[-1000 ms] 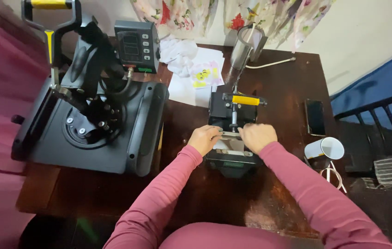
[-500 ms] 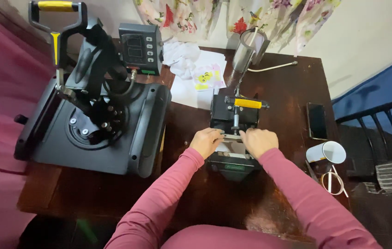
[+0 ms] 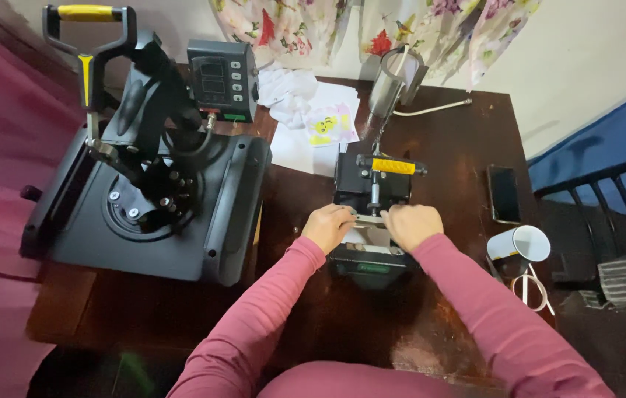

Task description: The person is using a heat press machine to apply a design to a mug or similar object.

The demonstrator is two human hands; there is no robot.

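Note:
A small black mug press (image 3: 372, 184) with a yellow-gripped lever (image 3: 392, 166) stands in the middle of the dark wooden table (image 3: 445, 140). My left hand (image 3: 327, 227) and my right hand (image 3: 411, 225) rest side by side on its near end, fingers curled over a pale cylindrical part (image 3: 366, 239) held in the press. Whether the fingers grip that part or only press on it I cannot tell. Both arms wear dark pink sleeves.
A large black flat heat press (image 3: 143, 199) with a raised yellow-handled arm and a control box (image 3: 221, 79) fills the table's left. Printed papers (image 3: 313, 121) and a metal cylinder (image 3: 394, 88) lie behind. A phone (image 3: 504, 193), a white mug (image 3: 520, 245) and a black chair (image 3: 607, 199) are at right.
Both hands stay on the near end of the mug press, barely shifting. The view has drifted slightly.

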